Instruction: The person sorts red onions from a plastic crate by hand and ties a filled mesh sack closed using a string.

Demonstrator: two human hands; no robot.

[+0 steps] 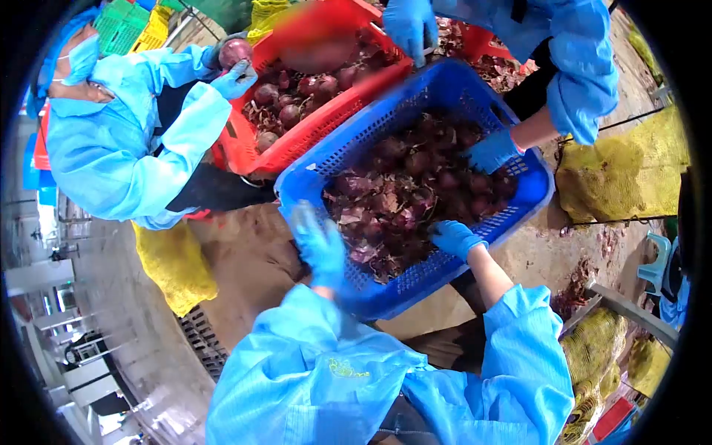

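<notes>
Where onions (404,165) heap, co-worker's arm (537,128), red crate (347,105)

Right hand (455,239) among onions (417,163) in blue crate (415,294) (left hand (319,243) at its side)

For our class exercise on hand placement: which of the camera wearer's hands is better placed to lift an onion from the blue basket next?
Probably the right hand: it is inside the blue basket, right at the onions. The left hand, blurred, is by the basket's side, farther from them.
</notes>
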